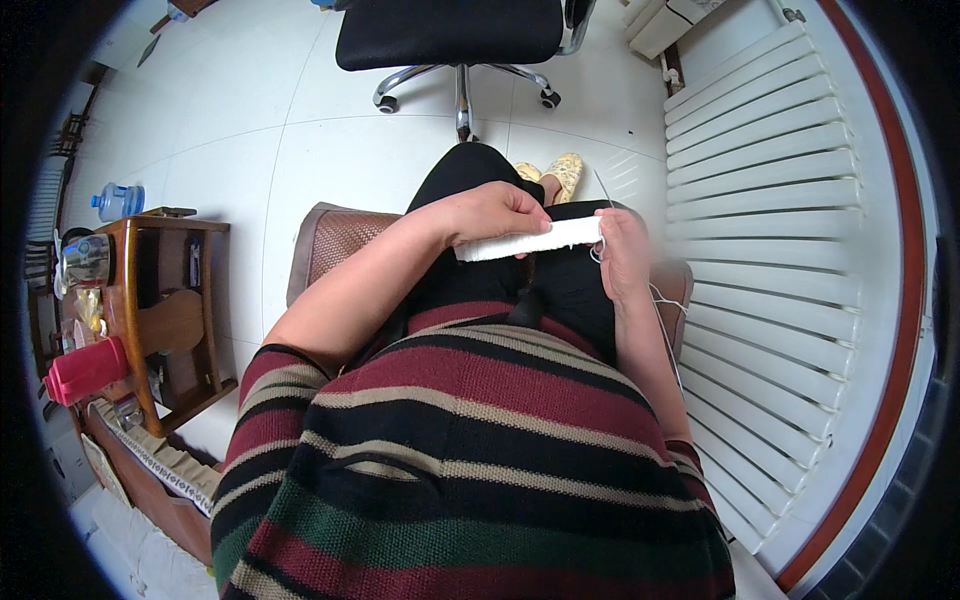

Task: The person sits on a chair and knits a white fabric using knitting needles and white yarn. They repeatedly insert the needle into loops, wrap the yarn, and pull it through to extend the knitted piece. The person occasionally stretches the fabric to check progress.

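Observation:
A narrow strip of white knitting (517,241) stretches between my two hands above my lap. The fingers of my left hand (491,214) pinch its upper edge near the middle. My right hand (622,251) grips its right end, where a loop of white yarn (598,251) hangs by the fingers. A thin needle (603,186) sticks up beyond my right fingertips. White yarn (670,301) and a thin, long line run beside my right forearm; whether that line is yarn or a needle cable I cannot tell.
A black office chair (450,34) on castors stands ahead. At the right is a white radiator (761,225). A wooden side table (133,300) at the left bears a pink container (88,370) and a glass jar; a blue water jug (118,202) stands beyond. I sit on a brown woven seat (345,244).

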`<state>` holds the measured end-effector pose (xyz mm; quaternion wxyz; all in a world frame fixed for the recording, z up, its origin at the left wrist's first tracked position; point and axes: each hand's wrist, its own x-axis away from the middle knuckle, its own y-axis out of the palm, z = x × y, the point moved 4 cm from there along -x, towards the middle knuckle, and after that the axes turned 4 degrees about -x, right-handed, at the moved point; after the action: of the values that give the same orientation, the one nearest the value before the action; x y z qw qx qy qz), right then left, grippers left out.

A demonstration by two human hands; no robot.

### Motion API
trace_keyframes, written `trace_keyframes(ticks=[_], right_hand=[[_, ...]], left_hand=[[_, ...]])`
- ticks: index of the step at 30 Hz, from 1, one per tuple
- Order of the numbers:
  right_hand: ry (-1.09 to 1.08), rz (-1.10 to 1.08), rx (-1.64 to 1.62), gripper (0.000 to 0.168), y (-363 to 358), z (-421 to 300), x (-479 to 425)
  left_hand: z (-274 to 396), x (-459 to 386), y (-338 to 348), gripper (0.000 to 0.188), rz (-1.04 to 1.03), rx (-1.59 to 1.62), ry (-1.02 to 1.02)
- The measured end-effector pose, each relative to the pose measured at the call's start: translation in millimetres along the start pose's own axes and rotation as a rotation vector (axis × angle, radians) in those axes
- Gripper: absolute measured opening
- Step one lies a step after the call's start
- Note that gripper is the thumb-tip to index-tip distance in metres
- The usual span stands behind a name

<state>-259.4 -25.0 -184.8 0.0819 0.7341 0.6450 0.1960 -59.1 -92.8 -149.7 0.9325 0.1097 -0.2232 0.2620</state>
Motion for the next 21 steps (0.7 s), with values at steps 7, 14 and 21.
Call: trace_keyframes(ticks=[7, 14, 21], right_hand=[[0.057, -0.086, 0.082, 0.015, 6, 9, 5], [0.017, -0.032, -0.001, 0.016, -9, 16, 3], [0.002, 0.026, -0.092, 0.017, -18, 23, -1]], left_hand=[[-3, -12, 12, 0.02, 0.004, 0.062, -0.032], [-9, -3, -13, 0.017, 0.153, -0.001, -0.009], [-35, 17, -14, 0.023, 0.156, -0.21, 0.315]])
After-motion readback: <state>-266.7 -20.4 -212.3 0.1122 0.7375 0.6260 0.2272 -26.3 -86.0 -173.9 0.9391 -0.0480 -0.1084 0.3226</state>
